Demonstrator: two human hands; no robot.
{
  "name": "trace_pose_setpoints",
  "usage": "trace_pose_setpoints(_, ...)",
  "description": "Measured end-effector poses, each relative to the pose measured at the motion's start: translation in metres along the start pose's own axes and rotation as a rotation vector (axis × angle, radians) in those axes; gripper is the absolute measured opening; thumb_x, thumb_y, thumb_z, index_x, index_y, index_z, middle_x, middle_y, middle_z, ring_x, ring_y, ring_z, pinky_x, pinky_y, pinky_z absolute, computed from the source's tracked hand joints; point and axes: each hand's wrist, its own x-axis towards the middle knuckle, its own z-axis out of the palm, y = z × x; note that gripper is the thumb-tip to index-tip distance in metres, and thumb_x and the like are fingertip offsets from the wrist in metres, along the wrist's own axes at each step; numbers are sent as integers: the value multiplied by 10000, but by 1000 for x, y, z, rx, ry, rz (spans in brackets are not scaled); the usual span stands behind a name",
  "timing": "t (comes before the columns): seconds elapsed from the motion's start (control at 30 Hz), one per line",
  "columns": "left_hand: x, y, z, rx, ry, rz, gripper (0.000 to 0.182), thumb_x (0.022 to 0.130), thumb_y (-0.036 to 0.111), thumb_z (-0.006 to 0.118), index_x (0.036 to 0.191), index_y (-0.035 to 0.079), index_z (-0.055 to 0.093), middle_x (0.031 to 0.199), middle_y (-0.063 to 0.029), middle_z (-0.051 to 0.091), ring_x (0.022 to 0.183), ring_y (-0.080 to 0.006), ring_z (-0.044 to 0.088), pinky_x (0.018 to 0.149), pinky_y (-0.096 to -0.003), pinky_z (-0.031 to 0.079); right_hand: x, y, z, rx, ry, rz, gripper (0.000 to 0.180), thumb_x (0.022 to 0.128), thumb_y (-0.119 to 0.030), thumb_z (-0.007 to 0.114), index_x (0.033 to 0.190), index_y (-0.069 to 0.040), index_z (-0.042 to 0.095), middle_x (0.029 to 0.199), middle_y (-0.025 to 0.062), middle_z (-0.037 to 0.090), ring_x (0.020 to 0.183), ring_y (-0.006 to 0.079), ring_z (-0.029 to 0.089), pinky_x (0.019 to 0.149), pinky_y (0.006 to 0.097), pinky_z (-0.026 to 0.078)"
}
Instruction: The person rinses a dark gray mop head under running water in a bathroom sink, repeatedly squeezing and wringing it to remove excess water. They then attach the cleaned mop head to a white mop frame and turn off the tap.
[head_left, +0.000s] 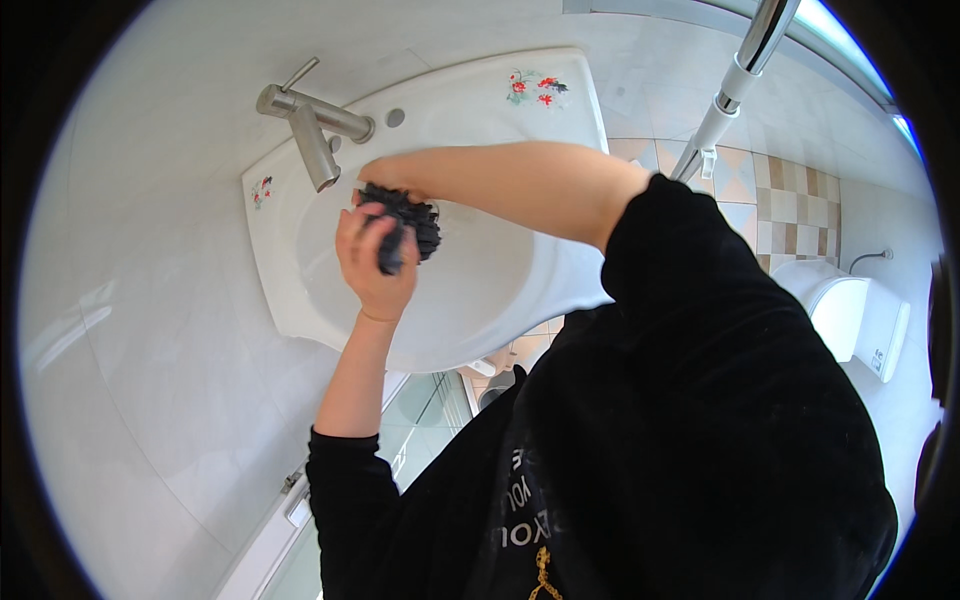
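Observation:
Over the bowl of a white ceramic washbasin (480, 262), I hold a bunched black item (409, 232) with a ruffled surface, perhaps a cloth or a scrubber. My left hand (375, 255) grips its near side with bent fingers, slightly blurred. From the right, my right hand (386, 174) reaches across the bowl and touches its far side; the item hides part of those fingers. Just left of both hands is the spout of a brushed-metal faucet (315, 154), its lever handle pointing up and away. Whether water runs is not visible.
A chrome and white pole (720, 105) slants down on the right, beyond my right elbow. A white toilet (840, 315) stands farther right, near checkered floor tiles (795, 202). Pale wall panels (150, 300) border the basin on the left. Below it is a glass door (420, 420).

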Motion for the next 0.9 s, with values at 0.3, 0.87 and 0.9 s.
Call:
trace_pose_setpoints(0.3,22,-39,42,-448,280,-1110,317,699,132,736,948,-11,601,840,-56,615,781,-151,569,744,-286,457,-59,31,0,1122,132,-21,442,878,-411,383,970,-42,607,1005,152,643,951,330,623,857,477,495)
trace_pose_setpoints(0.87,35,-48,49,-468,150,-1262,275,689,117,748,899,-16,630,827,-58,635,742,-149,586,698,-283,460,-51,49,6,1278,191,-111,432,930,-370,283,1025,-75,583,1029,98,637,923,271,634,816,465,515)
trace_pose_setpoints(0.9,32,-53,47,-463,178,-1287,272,689,112,749,900,-14,633,828,-58,637,745,-149,585,700,-284,459,-47,49,8,1267,189,-119,429,931,-372,287,1016,-76,585,1025,98,637,924,269,633,814,467,515)
